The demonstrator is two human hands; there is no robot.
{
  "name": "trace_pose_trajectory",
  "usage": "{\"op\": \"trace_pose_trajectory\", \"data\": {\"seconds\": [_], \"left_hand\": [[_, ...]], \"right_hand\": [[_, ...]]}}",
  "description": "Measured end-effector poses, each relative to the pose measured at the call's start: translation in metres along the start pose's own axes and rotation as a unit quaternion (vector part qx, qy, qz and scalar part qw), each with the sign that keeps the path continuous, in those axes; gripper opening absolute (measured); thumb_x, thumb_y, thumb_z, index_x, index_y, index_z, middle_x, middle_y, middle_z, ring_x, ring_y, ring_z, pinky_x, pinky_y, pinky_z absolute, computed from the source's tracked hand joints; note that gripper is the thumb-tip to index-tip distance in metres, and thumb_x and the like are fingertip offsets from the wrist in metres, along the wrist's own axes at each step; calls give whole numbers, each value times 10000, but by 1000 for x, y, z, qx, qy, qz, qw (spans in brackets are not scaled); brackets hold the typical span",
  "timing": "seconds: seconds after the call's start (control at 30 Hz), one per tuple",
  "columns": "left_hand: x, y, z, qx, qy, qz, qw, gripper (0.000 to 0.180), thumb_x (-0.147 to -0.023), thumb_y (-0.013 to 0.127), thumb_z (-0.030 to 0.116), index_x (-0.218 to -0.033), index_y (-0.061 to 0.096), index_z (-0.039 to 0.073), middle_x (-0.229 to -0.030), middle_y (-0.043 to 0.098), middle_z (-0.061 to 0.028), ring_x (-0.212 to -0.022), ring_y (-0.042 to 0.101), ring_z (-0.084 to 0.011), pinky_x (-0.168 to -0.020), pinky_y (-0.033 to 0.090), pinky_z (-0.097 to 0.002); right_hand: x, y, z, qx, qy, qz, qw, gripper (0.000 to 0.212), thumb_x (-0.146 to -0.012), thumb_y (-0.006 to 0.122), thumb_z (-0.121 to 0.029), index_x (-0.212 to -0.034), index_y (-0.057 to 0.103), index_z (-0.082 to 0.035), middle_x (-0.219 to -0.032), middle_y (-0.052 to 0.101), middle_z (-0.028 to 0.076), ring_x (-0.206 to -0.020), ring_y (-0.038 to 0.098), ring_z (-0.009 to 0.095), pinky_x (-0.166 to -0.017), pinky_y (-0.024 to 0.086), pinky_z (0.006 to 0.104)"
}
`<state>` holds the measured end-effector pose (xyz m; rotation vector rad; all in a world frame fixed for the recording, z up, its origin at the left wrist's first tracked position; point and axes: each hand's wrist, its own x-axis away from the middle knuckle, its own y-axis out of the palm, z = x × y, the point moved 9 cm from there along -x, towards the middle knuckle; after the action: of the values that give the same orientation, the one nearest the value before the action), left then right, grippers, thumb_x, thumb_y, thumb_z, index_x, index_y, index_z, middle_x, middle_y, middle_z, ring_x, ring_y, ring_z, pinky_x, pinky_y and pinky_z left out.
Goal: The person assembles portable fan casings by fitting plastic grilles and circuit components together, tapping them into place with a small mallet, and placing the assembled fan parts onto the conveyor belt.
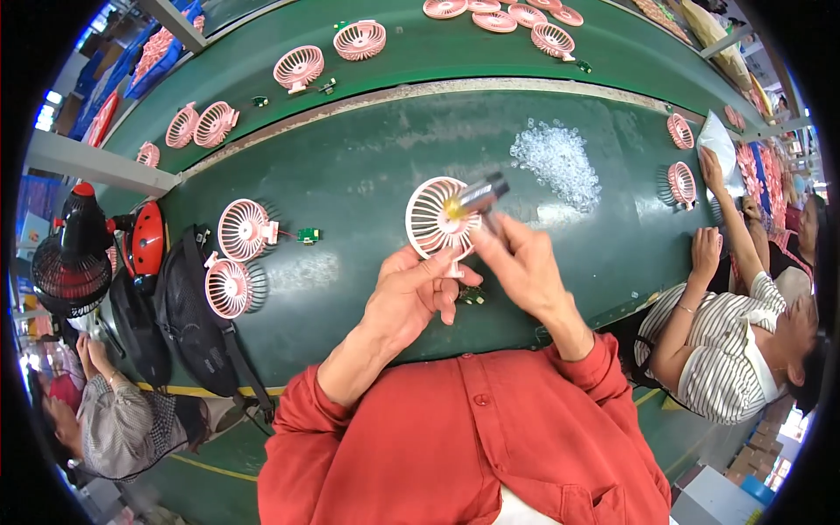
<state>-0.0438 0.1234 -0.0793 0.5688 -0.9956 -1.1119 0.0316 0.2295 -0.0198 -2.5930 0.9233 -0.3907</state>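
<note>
My left hand (407, 296) is closed on the lower rim of a pink fan housing (426, 208), a round slatted plastic shell with its open side turned up. A small hammer (477, 196) with a black and yellow head is gripped in my right hand (531, 268). Its yellow end lies over the middle of the housing; motion blurs it, so I cannot tell whether they touch. A green circuit board (472, 296) sits just below the housing, between my hands. Behind the right hand is a pile of small clear plastic pieces (556, 162).
Two more pink housings (242, 229) lie at left, one wired to a circuit board (309, 235). A conveyor belt (429, 52) at the back carries several housings. Black bags (197, 315) and a black fan (74, 254) stand at left. Co-workers (717, 341) sit on both sides.
</note>
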Motion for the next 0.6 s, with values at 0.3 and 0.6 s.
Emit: {"op": "trace_pose_trajectory", "data": {"seconds": [0.3, 0.6], "left_hand": [[-6, -3, -1, 15, 20, 14, 1000, 247, -943, 586, 121, -1127, 576, -43, -933, 690, -203, -573, 572, -108, -429, 499, -257], [-5, -2, 5, -70, 71, 15, 995, 333, -968, 587, 162, -1221, 494, -34, -959, 682, -226, -532, 597, -144, -413, 509, -274]], "right_hand": [[31, 18, 4, -140, 67, -140, 978, 543, -843, 733, -69, -1341, 536, 19, -879, 629, 25, -721, 563, 67, -620, 457, 243], [28, 1, 7, 41, 26, -108, 993, 347, -786, 725, -44, -1121, 644, -1, -664, 552, -14, -570, 438, 41, -510, 362, 253]]}}
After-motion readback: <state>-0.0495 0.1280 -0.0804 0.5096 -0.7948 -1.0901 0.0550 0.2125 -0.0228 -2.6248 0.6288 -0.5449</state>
